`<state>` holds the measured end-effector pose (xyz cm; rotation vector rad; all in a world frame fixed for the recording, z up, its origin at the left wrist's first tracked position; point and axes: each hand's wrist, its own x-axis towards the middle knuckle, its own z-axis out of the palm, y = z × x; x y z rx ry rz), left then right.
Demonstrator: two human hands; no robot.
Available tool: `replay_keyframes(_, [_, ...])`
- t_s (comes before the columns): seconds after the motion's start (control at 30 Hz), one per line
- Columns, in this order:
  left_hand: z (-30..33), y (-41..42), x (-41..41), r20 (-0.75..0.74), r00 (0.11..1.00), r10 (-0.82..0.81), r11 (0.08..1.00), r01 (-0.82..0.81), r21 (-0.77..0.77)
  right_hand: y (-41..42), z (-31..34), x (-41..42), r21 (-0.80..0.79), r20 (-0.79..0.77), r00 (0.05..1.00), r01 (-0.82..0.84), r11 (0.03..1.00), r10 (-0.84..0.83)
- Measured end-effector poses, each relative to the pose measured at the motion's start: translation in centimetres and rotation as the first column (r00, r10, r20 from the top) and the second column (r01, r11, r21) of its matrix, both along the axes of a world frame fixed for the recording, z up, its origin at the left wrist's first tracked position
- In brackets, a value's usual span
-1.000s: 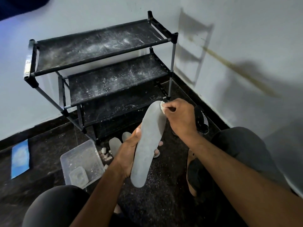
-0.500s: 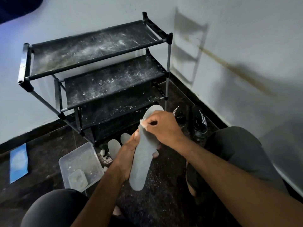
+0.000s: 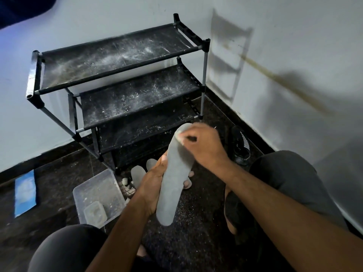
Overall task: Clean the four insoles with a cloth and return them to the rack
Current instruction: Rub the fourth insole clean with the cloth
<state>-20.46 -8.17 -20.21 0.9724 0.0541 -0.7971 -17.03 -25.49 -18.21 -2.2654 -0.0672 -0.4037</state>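
Note:
A long grey insole (image 3: 173, 179) stands nearly upright in front of me. My left hand (image 3: 154, 182) grips it around its middle from the left. My right hand (image 3: 202, 148) presses a small white cloth (image 3: 178, 136) against the insole's upper end; most of the cloth is hidden under my fingers. Behind stands the black rack (image 3: 121, 79), its three shelves dusted with white powder and bare. Two more pale insoles (image 3: 138, 172) lie on the floor at the rack's foot, partly hidden by my left hand.
A clear plastic tub (image 3: 98, 195) with a small container inside sits on the dark floor at the left. A black shoe (image 3: 240, 145) stands by the right wall. A blue item (image 3: 25, 193) lies far left. My knees fill the bottom corners.
My right hand slid the cloth down the insole from its tip, then back up near the top. The left hand kept its grip on the insole.

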Motion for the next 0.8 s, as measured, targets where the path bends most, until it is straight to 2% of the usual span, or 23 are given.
replay_keyframes(0.07, [0.0,-0.1,-0.1,-0.012,1.000,0.011,1.000,-0.011,0.029,-1.2,-0.2,0.6,0.063,0.062,0.971,0.227,0.972,-0.231])
replay_keyframes(0.1, [-0.2,-0.1,-0.1,-0.004,1.000,0.005,0.997,-0.004,0.072,-1.5,-0.3,0.7,0.074,0.060,0.960,0.270,0.960,-0.274])
replay_keyframes(0.13, [-0.5,0.0,0.0,0.004,1.000,-0.010,0.993,0.009,0.114,-1.3,-0.4,0.5,0.058,0.037,0.968,0.246,0.967,-0.249])
replay_keyframes(0.2, [-0.8,-0.1,0.1,0.012,0.999,-0.032,0.987,0.030,0.159,-0.2,-0.6,-0.2,0.024,-0.054,0.997,0.047,0.999,-0.046])
replay_keyframes(0.27, [-0.3,-0.2,0.0,0.003,1.000,-0.020,0.989,0.020,0.150,0.8,-0.3,-0.9,0.048,-0.114,0.982,-0.144,0.988,0.149])
replay_keyframes(0.3, [0.0,-0.3,0.0,0.004,1.000,-0.012,0.992,0.012,0.128,0.9,-0.1,-1.0,0.069,-0.101,0.979,-0.172,0.983,0.178])
replay_keyframes(0.33, [0.3,-0.3,-0.1,0.001,1.000,-0.007,0.995,0.007,0.104,0.7,0.0,-0.6,0.084,-0.062,0.987,-0.144,0.986,0.150])
replay_keyframes(0.47, [0.2,-0.2,-0.1,-0.022,1.000,-0.010,0.997,0.012,0.078,-1.2,-0.3,0.5,0.011,0.041,0.978,0.202,0.979,-0.203])
replay_keyframes(0.5, [0.2,-0.2,-0.1,-0.016,1.000,-0.022,0.995,0.024,0.101,-1.1,-0.6,0.4,-0.020,0.024,0.980,0.198,0.980,-0.198])
replay_keyframes(0.57, [-0.2,-0.2,-0.1,-0.003,0.999,-0.035,0.992,0.035,0.125,-0.1,-1.1,-0.2,-0.083,-0.043,0.998,0.031,0.996,-0.034])
replay_keyframes(0.63, [-0.3,-0.1,-0.1,-0.008,0.999,-0.034,0.991,0.035,0.128,0.4,-1.2,-0.7,-0.081,-0.076,0.991,-0.112,0.990,0.106])
replay_keyframes(0.7, [-0.2,-0.1,0.0,-0.038,0.999,-0.018,0.995,0.021,0.102,0.0,-0.6,-0.3,-0.010,-0.013,0.997,-0.076,0.997,0.076])
replay_keyframes(0.8, [0.6,-0.1,-0.1,-0.064,0.998,-0.003,0.999,0.006,0.041,-0.9,0.3,0.1,0.169,0.033,0.996,0.073,0.983,-0.080])
